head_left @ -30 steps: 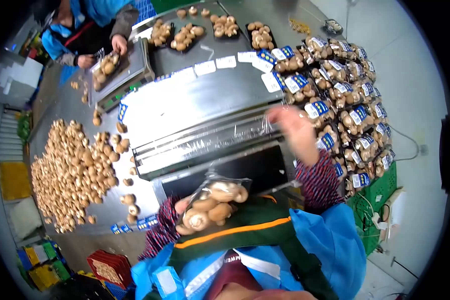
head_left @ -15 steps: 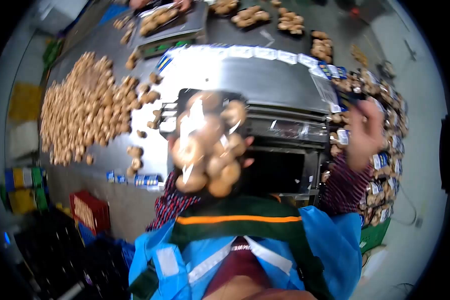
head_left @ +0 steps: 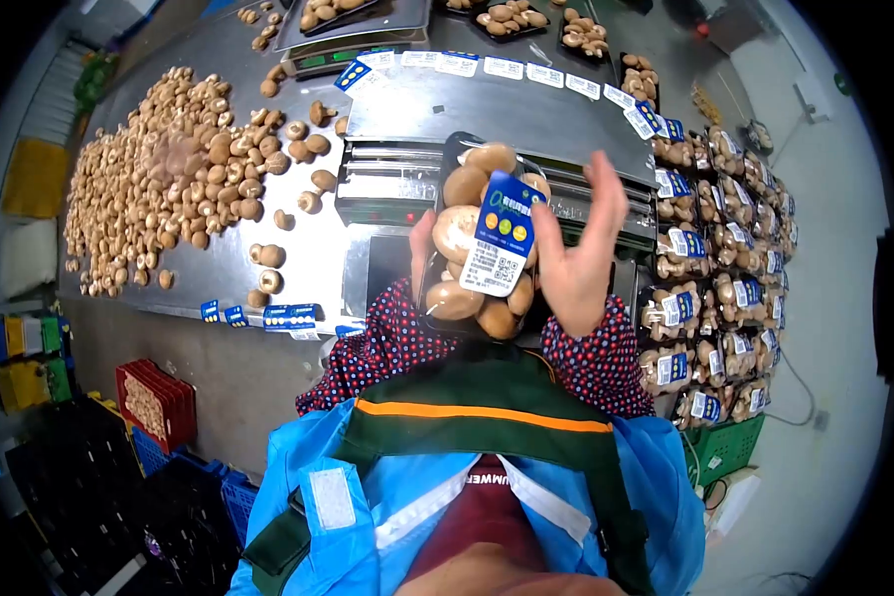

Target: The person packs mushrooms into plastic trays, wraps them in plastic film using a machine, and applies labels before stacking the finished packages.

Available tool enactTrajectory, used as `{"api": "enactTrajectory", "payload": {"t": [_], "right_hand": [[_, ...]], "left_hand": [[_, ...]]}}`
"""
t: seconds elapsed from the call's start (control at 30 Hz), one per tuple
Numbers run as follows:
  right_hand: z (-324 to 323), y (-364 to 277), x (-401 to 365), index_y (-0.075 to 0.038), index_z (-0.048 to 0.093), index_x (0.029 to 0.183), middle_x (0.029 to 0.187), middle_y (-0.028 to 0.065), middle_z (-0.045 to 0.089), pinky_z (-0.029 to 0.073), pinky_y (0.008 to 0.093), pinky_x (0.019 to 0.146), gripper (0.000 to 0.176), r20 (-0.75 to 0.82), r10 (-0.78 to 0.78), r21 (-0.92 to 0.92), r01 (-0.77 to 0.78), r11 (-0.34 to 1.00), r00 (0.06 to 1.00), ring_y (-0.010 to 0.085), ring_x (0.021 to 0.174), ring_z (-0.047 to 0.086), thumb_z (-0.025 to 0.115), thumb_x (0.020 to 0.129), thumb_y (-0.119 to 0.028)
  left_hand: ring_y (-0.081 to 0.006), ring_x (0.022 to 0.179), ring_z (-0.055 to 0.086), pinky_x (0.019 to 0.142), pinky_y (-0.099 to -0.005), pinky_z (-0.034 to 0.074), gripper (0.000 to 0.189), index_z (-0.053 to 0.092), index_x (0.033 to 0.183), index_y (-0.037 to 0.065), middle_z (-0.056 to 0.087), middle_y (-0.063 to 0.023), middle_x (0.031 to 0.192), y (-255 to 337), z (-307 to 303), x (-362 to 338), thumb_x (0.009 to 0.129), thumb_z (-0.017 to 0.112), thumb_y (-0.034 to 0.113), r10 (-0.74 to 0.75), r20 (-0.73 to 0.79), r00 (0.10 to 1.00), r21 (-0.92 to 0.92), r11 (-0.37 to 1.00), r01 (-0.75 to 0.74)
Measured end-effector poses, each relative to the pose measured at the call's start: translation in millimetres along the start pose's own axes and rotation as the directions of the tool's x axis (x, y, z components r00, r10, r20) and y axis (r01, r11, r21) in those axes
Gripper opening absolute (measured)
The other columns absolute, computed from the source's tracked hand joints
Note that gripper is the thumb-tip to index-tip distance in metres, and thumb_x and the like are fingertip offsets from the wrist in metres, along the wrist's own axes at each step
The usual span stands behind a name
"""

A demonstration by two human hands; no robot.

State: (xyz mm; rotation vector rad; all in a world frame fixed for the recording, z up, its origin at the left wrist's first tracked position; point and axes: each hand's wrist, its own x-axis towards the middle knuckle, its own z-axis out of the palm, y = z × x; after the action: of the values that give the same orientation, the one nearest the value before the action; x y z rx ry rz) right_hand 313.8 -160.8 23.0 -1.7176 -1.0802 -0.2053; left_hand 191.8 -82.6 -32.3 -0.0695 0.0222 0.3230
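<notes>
A black tray of mushrooms (head_left: 460, 230) under clear film is held up in front of my body, over the wrapping machine (head_left: 387, 184). A blue and white label (head_left: 505, 235) lies tilted on the film. My left hand (head_left: 422, 248) grips the tray's left side, its fingers partly hidden behind the tray. Beside the tray's right edge is my right hand (head_left: 578, 253), fingers spread and holding nothing, with the thumb close to the label.
Loose mushrooms (head_left: 169, 179) cover the table's left part. Labels (head_left: 504, 68) line the machine's far edge. Labelled packs (head_left: 685, 243) are stacked at the right above a green crate (head_left: 725, 447). A scale (head_left: 353, 35) stands at the back. A red crate (head_left: 156, 405) sits lower left.
The tray has moved right and now bears a label on its film. My right hand has come in from the right-hand packs to the tray's side.
</notes>
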Motion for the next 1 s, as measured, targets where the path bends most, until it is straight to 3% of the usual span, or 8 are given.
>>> {"api": "enactTrajectory", "payload": {"t": [0.07, 0.17, 0.27, 0.37, 0.57, 0.67, 0.8, 1.0], "right_hand": [[-13.3, -15.3, -10.5, -0.004, 0.041, 0.129, 0.134, 0.0176, 0.038, 0.024, 0.0478, 0.101, 0.059, 0.329, -0.186, -0.274, 0.282, 0.919, 0.926, 0.0305, 0.128, 0.033, 0.062, 0.079, -0.025], [-29.0, -49.1, -24.3, -0.009, 0.051, 0.12, 0.131, 0.0135, 0.044, 0.025, 0.0547, 0.098, 0.054, 0.778, -0.334, 0.108, 0.41, 0.906, 0.532, 0.0266, 0.125, 0.039, 0.057, 0.08, -0.044], [-43.5, -20.3, -53.2, -0.006, 0.056, 0.111, 0.114, 0.0113, 0.057, 0.031, 0.0479, 0.099, 0.036, 0.4, -0.712, 0.639, 0.382, 0.668, 0.577, 0.0262, 0.116, 0.049, 0.059, 0.083, -0.029], [-82.8, 9.5, -49.0, -0.004, 0.057, 0.113, 0.12, 0.0119, 0.056, 0.024, 0.049, 0.103, 0.034, 0.204, -0.27, 0.045, 0.267, 0.963, 0.941, 0.0308, 0.118, 0.047, 0.05, 0.087, -0.023], [-104.6, 70.1, -33.6, -0.011, 0.048, 0.127, 0.137, 0.0107, 0.039, 0.011, 0.0464, 0.107, 0.038, 0.02, 0.139, -0.268, -0.129, 0.955, 0.99, 0.0319, 0.13, 0.03, 0.04, 0.093, -0.028], [-133.0, 97.4, -56.4, -0.003, 0.032, 0.136, 0.14, 0.0176, 0.031, 0.021, 0.0413, 0.106, 0.052, -0.118, 0.366, 0.08, -0.358, 0.93, 0.923, 0.0315, 0.13, 0.028, 0.045, 0.092, -0.029], [-142.5, 90.7, -101.9, -0.003, 0.017, 0.14, 0.134, 0.0108, 0.037, 0.031, 0.035, 0.103, 0.079, 0.628, 0.526, 0.752, -0.622, -0.219, 0.574, 0.0213, 0.125, 0.036, 0.066, 0.079, -0.021], [-226.7, 130.9, -94.3, -0.001, 0.023, 0.137, 0.134, 0.0098, 0.037, 0.03, 0.0328, 0.103, 0.08, 0.513, 0.49, 0.782, -0.62, 0.072, 0.705, 0.0187, 0.122, 0.038, 0.071, 0.073, -0.01]], "left_hand": [[-0.0317, 0.113, 0.05, 0.098, -0.0477, 0.038, 0.07, 0.036, 0.131, 0.004, 0.048, -0.0204, 0.124, -10.5, -2.2, 3.9, 0.085, 0.033, 0.057, 0.059, -0.071, 0.996, -0.105, 0.992, -0.066], [-0.034, 0.105, 0.054, 0.088, -0.0552, 0.042, 0.076, 0.035, 0.132, 0.006, 0.048, -0.0198, 0.123, -21.9, 17.1, 5.4, 0.08, 0.036, 0.062, -0.13, -0.093, 0.987, 0.074, 0.988, 0.137], [-0.0371, 0.103, 0.054, 0.087, -0.0551, 0.044, 0.08, 0.036, 0.131, 0.006, 0.049, -0.019, 0.122, -35.3, 22.6, 13.4, 0.077, 0.039, 0.065, -0.189, 0.043, 0.981, -0.012, 0.982, 0.189], [-0.0325, 0.11, 0.052, 0.093, -0.0442, 0.043, 0.071, 0.037, 0.131, 0.004, 0.05, -0.0193, 0.123, -47.1, 26.5, 23.5, 0.084, 0.034, 0.056, -0.085, -0.036, 0.996, 0.117, 0.989, 0.089], [-0.0396, 0.114, 0.048, 0.099, -0.0489, 0.037, 0.074, 0.029, 0.134, 0.0, 0.042, -0.0258, 0.129, -73.6, 20.5, 41.9, 0.083, 0.034, 0.053, -0.379, -0.011, 0.925, 0.104, 0.92, 0.378], [-0.0423, 0.112, 0.048, 0.096, -0.0501, 0.04, 0.077, 0.023, 0.136, -0.002, 0.042, -0.028, 0.127, -94.7, 21.6, 63.5, 0.084, 0.032, 0.054, -0.277, 0.03, 0.96, 0.275, 0.926, 0.259], [-0.0395, 0.115, 0.047, 0.094, -0.0487, 0.043, 0.074, 0.026, 0.137, 0.003, 0.042, -0.0226, 0.13, -121.7, 28.9, 98.1, 0.082, 0.038, 0.05, -0.228, -0.261, 0.938, 0.587, 0.734, 0.341], [-0.0346, 0.115, 0.048, 0.095, -0.0466, 0.042, 0.067, 0.025, 0.14, 0.015, 0.042, -0.0195, 0.132, -198.0, 53.3, 177.0, 0.087, 0.032, 0.056, -0.394, -0.221, 0.892, 0.686, 0.588, 0.429]]}}
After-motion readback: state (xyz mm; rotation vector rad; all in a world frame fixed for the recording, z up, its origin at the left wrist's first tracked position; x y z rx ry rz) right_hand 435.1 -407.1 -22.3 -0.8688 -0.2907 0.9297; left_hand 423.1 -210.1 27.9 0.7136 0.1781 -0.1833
